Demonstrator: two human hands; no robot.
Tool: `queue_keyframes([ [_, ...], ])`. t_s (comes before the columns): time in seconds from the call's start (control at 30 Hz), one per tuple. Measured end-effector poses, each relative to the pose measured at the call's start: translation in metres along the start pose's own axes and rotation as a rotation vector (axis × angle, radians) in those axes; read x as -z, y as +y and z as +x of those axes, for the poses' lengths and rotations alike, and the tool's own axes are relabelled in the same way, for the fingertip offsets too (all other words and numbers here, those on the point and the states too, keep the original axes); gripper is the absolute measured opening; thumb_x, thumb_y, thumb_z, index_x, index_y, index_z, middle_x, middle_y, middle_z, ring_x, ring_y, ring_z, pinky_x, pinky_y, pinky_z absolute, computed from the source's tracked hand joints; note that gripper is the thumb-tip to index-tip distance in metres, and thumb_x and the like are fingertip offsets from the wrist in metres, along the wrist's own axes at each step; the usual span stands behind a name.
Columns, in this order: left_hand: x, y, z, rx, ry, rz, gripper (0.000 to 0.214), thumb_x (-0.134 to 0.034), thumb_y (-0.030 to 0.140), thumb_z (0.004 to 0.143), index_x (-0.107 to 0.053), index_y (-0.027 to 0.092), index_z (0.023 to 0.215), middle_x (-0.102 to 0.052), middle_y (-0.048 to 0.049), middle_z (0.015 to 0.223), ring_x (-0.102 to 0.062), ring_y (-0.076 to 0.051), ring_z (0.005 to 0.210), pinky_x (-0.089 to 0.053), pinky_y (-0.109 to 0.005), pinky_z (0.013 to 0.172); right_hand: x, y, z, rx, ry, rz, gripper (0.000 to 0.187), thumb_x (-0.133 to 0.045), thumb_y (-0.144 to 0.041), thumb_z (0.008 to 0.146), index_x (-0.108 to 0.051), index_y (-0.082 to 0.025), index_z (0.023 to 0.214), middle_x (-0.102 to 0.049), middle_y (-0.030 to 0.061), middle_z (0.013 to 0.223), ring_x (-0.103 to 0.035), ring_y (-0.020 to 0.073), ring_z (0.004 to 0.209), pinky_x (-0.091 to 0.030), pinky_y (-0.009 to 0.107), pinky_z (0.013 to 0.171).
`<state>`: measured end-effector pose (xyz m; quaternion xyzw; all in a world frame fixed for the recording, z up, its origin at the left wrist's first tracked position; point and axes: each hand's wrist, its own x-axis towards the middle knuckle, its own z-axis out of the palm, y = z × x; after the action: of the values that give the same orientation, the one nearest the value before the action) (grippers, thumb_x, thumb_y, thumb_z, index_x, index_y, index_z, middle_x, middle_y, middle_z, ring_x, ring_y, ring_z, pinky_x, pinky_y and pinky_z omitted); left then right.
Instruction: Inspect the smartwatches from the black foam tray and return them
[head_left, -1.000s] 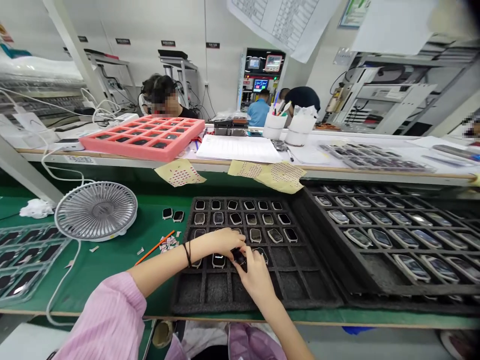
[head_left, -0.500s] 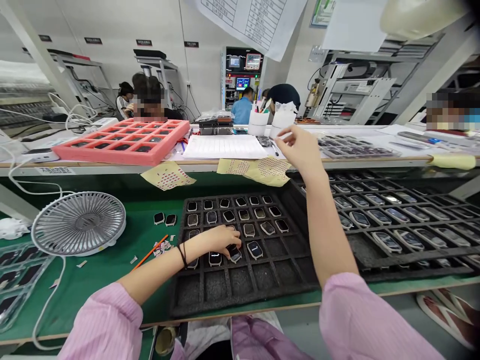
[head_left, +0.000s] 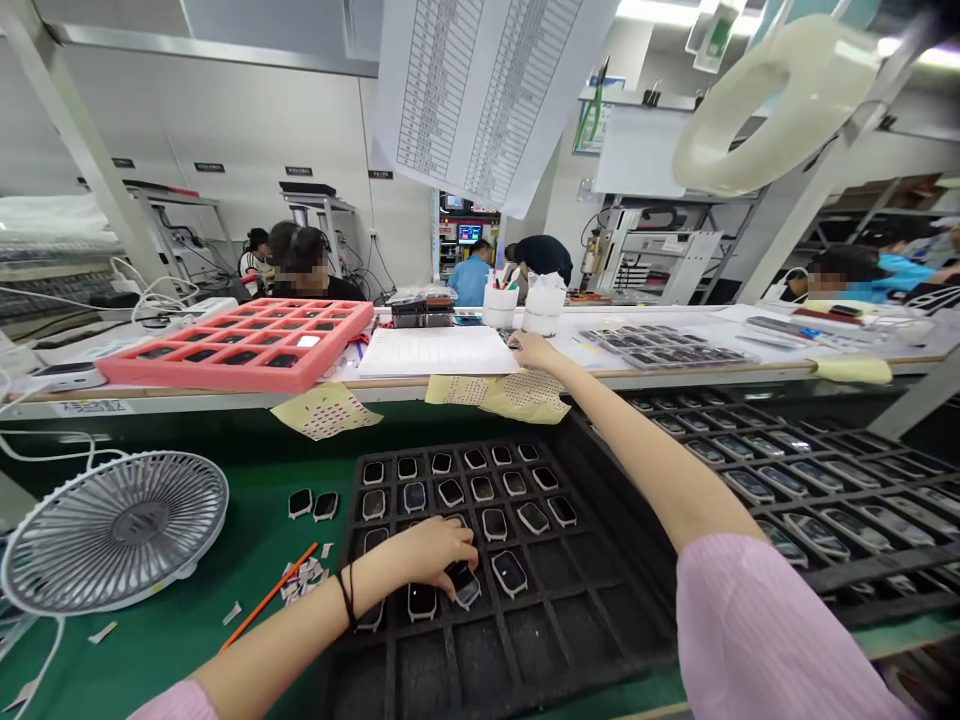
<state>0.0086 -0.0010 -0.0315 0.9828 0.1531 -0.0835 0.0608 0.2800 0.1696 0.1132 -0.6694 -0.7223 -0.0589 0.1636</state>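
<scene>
My left hand [head_left: 442,556] is over the black foam tray [head_left: 517,640], its thumb and fingers closed on the edges of a smartwatch [head_left: 466,588] that sits tilted in its compartment. Around it lie more dark-screened watches, such as one smartwatch [head_left: 510,573] to the right and another smartwatch [head_left: 422,601] to the left. My right hand [head_left: 535,353] is stretched up to the white shelf, just below two white cups [head_left: 545,308] and at the right end of a paper sheet [head_left: 439,352]. Its fingers are bent down together beside a small dark object; what they hold is too small to make out.
A pink foam tray [head_left: 217,375] stands on the shelf at left. Below are a fan [head_left: 120,530], two loose watches [head_left: 325,506] and an orange stick [head_left: 270,597]. More filled black trays [head_left: 817,480] lie at right. A tape roll [head_left: 776,105] hangs overhead. Co-workers sit beyond.
My right hand has come down from above the shelf to its surface near the cups. My left hand stays at the same watch, which now looks more tilted. The view has tipped upward.
</scene>
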Motion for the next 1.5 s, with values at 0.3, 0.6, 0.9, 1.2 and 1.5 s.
queue_keyframes([
  [0.3,0.007,0.004,0.000,0.027,-0.059,-0.004,0.033,-0.076,0.038,0.074,-0.063,0.023,0.101,-0.065,-0.0051,0.104,-0.060,-0.024,0.096,-0.046,-0.031,0.075,-0.007,0.010,0.010,-0.163,-0.005,0.153,0.032,-0.058,-0.032,0.091,-0.056,-0.015,0.118,-0.060,0.0087,0.117,-0.062,0.0213,0.099,-0.053,0.042,0.083],
  [0.6,-0.002,-0.002,-0.001,0.019,-0.030,-0.037,0.037,-0.074,0.042,0.074,-0.063,0.023,0.104,-0.064,-0.0050,0.104,-0.059,-0.025,0.097,-0.046,-0.031,0.075,0.023,0.039,0.004,-0.097,0.128,0.682,0.009,-0.051,-0.016,0.082,-0.059,-0.018,0.086,-0.050,-0.0049,0.046,-0.054,0.0156,0.046,-0.049,0.030,0.059],
  [0.9,-0.002,-0.004,0.002,0.030,-0.063,-0.036,0.041,-0.078,0.040,0.070,-0.062,0.025,0.104,-0.064,-0.0039,0.105,-0.059,-0.025,0.101,-0.044,-0.030,0.076,0.027,0.074,-0.018,-0.048,0.288,1.124,0.020,-0.064,-0.034,0.076,-0.047,-0.023,0.079,-0.073,0.0020,0.076,-0.069,0.0193,0.078,-0.052,0.034,0.075],
  [1.2,0.001,-0.003,0.002,0.058,-0.093,-0.046,0.040,-0.077,0.042,0.072,-0.063,0.025,0.105,-0.064,-0.0037,0.108,-0.059,-0.026,0.103,-0.047,-0.033,0.081,0.012,0.075,-0.023,-0.158,0.395,1.198,0.047,-0.046,-0.069,0.081,-0.049,-0.023,0.074,-0.050,-0.0053,0.042,-0.043,0.0094,0.033,-0.039,0.021,0.038],
  [1.5,0.002,-0.003,0.001,0.068,-0.084,-0.074,0.037,-0.074,0.043,0.074,-0.063,0.025,0.105,-0.063,-0.0042,0.106,-0.060,-0.025,0.099,-0.047,-0.035,0.082,-0.002,0.069,-0.028,-0.212,0.424,1.121,0.042,-0.073,-0.057,0.064,-0.055,-0.019,0.062,-0.055,-0.0013,0.047,-0.057,0.0142,0.042,-0.052,0.027,0.047],
])
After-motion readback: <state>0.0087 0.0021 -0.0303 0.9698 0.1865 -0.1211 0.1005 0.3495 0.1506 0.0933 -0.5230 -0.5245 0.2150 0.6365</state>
